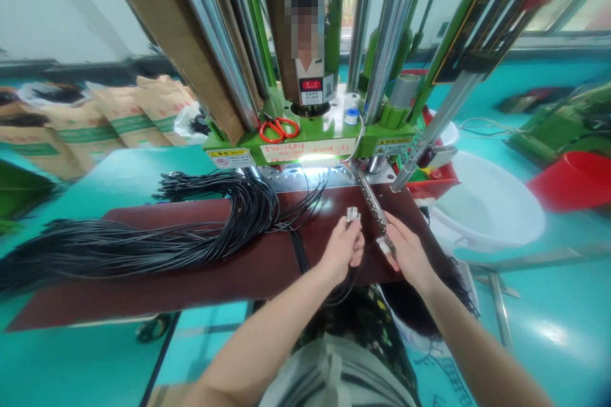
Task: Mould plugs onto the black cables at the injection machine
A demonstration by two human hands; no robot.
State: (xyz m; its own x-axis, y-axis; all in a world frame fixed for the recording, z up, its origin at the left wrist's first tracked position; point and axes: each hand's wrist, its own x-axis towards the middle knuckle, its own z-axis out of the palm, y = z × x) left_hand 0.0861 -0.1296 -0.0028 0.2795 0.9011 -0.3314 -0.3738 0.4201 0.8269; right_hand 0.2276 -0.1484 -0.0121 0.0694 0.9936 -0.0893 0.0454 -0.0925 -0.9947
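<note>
My left hand (342, 248) is closed around several cable ends, whose pale metallic connectors (352, 213) stick up above the fingers; black cable hangs below the fist. To its right, my right hand (405, 247) grips the near end of a long metal bar (372, 201) with holes along it. The far end of this bar reaches the machine's lit metal bed (312, 177). A big bundle of black cables (143, 245) lies on the dark red board (191, 296) to the left, curving back on itself, and some strands run toward the bed.
Orange-handled scissors (279, 130) and a blue-and-white spool (352, 116) rest on the green machine (267, 152). Steel columns rise behind. Right are a white tub (487, 203) and a red bucket (573, 181); paper sacks (86, 127) stand back left.
</note>
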